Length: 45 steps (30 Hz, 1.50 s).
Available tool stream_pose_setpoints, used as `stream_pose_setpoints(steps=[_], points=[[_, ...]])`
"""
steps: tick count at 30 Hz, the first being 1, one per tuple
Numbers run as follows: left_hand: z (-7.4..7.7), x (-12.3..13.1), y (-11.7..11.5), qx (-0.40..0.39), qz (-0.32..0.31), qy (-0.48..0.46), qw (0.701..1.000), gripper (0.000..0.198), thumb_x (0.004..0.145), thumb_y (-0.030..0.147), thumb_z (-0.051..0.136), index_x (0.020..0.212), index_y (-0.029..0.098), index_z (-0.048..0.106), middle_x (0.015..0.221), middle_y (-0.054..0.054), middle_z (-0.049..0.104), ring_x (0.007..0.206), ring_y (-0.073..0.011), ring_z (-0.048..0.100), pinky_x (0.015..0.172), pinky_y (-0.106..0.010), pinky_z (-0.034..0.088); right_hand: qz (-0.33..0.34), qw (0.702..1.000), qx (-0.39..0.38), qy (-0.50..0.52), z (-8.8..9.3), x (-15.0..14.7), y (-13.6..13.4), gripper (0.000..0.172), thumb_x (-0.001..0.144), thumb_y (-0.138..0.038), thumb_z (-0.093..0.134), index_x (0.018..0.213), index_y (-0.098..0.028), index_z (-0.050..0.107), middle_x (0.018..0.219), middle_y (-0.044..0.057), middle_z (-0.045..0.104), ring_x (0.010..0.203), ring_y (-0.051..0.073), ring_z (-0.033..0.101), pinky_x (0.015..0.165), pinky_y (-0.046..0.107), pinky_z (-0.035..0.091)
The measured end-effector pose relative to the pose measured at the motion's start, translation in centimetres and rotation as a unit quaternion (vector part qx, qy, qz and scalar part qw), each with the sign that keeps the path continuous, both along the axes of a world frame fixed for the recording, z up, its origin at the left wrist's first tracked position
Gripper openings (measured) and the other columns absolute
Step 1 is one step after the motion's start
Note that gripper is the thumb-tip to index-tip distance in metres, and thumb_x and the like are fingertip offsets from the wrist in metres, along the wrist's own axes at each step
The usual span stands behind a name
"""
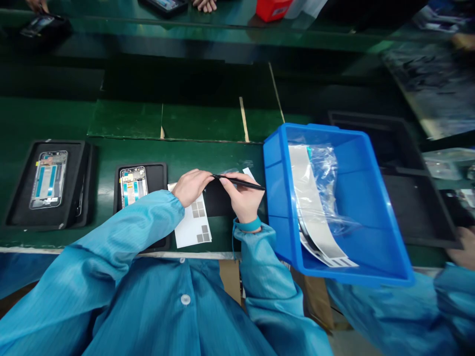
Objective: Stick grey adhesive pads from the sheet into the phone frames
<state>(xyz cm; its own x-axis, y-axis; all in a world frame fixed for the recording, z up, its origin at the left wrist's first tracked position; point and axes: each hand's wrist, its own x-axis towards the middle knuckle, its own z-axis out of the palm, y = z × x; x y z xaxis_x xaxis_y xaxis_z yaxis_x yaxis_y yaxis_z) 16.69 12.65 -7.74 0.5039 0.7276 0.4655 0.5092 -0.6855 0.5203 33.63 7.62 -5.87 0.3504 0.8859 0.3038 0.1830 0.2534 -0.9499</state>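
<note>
My right hand (242,198) is closed around slim black tweezers (245,183), which point left. At their tip, the fingers of my left hand (193,186) are pinched together; whatever they hold is hidden or too small to name. Below the left hand lies a white sheet (188,228) with grey square stickers on it. A black mat or pad (218,203) shows between my hands. Left of the sheet, a phone chassis with exposed parts (132,184) sits in a black tray (161,174), partly covered by my left sleeve.
A blue bin (382,232) with white strips (315,212) and clear plastic stands right of my hands. Stacked black trays (17,198) with another phone chassis (49,179) are at far left. A red container (272,9) and other people's hands (205,5) show across the bench.
</note>
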Motion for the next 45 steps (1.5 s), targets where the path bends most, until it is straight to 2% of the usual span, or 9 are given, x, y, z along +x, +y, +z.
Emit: stream_pose_setpoints(steps=[18,23,27,30,32,34,37,41,45], points=[[0.5,0.4,0.0,-0.039,0.025,0.096,0.994,0.03,0.104,0.035,0.045,0.096,0.019,0.068,0.087,-0.005,0.072,0.081,-0.0172,0.065,0.082,-0.03,0.051,-0.047,0.997,-0.029,0.045,0.8,-0.2,0.4,0.021,0.072,-0.036,0.086,0.081,-0.022,0.074,0.077,0.002,0.076,0.069,0.019,0.073,0.07,0.037,0.061],[2.3,0.5,-0.4,-0.066,0.063,0.158,0.983,0.033,0.098,0.039,0.054,0.108,0.01,0.066,0.098,-0.014,0.07,0.096,-0.0274,0.063,0.087,-0.04,0.05,-0.054,0.996,-0.034,0.056,1.6,-0.8,0.1,0.018,0.073,-0.031,0.086,0.082,-0.021,0.074,0.072,0.0,0.074,0.061,0.016,0.07,0.063,0.031,0.058],[5.9,-3.4,-0.8,-0.062,0.086,0.198,0.974,0.039,0.096,0.03,0.054,0.128,0.007,0.057,0.117,-0.017,0.065,0.109,-0.0292,0.059,0.096,-0.042,0.048,-0.048,0.996,-0.037,0.061,2.2,-2.6,-0.7,0.018,0.073,-0.032,0.086,0.082,-0.02,0.074,0.071,0.0,0.073,0.059,0.015,0.069,0.059,0.03,0.057],[8.4,-9.3,-1.6,-0.07,0.121,0.197,0.97,0.035,0.096,0.025,0.052,0.127,0.011,0.059,0.113,-0.012,0.067,0.106,-0.0269,0.061,0.097,-0.04,0.048,-0.036,0.996,-0.069,0.053,2.5,-4.8,-1.3,0.019,0.073,-0.033,0.086,0.082,-0.02,0.074,0.07,0.0,0.073,0.058,0.016,0.069,0.058,0.031,0.057],[9.0,-13.8,-2.7,-0.084,0.165,0.185,0.965,0.031,0.096,0.024,0.051,0.124,0.015,0.061,0.107,-0.008,0.069,0.102,-0.0253,0.062,0.094,-0.039,0.049,-0.014,0.994,-0.094,0.054,2.8,-6.7,-1.7,0.019,0.073,-0.033,0.085,0.081,-0.02,0.074,0.069,0.001,0.073,0.058,0.017,0.069,0.057,0.031,0.058],[8.5,-17.6,-4.0,-0.096,0.21,0.175,0.957,0.029,0.095,0.023,0.05,0.12,0.016,0.063,0.101,-0.007,0.07,0.097,-0.0244,0.063,0.091,-0.038,0.05,0.018,0.991,-0.118,0.063,3.0,-8.8,-1.8,0.018,0.072,-0.033,0.086,0.079,-0.02,0.074,0.071,0.001,0.074,0.059,0.017,0.07,0.058,0.031,0.059],[6.3,-21.2,-6.1,-0.111,0.26,0.16,0.946,0.026,0.093,0.022,0.052,0.115,0.017,0.065,0.098,-0.007,0.069,0.092,-0.024,0.064,0.088,-0.038,0.051,0.067,0.981,-0.16,0.084,3.1,-12.4,-1.3,0.02,0.072,-0.035,0.085,0.079,-0.02,0.075,0.074,0.003,0.075,0.063,0.018,0.072,0.063,0.033,0.061],[3.2,-21.6,-7.7,-0.107,0.284,0.115,0.946,0.027,0.092,0.026,0.056,0.116,0.018,0.064,0.109,-0.01,0.066,0.103,-0.0259,0.062,0.092,-0.04,0.051,0.111,0.971,-0.199,0.079,1.9,-16.6,0.5,0.026,0.072,-0.042,0.084,0.081,-0.019,0.074,0.079,0.005,0.077,0.067,0.02,0.074,0.067,0.034,0.063],[2.1,-20.4,-7.4,-0.106,0.279,0.092,0.95,0.032,0.092,0.027,0.057,0.122,0.018,0.061,0.115,-0.012,0.061,0.111,-0.0273,0.058,0.099,-0.042,0.049,0.125,0.973,-0.189,0.047,0.5,-19.0,2.7,0.028,0.073,-0.044,0.082,0.081,-0.018,0.074,0.08,0.006,0.078,0.072,0.022,0.075,0.068,0.033,0.062]])
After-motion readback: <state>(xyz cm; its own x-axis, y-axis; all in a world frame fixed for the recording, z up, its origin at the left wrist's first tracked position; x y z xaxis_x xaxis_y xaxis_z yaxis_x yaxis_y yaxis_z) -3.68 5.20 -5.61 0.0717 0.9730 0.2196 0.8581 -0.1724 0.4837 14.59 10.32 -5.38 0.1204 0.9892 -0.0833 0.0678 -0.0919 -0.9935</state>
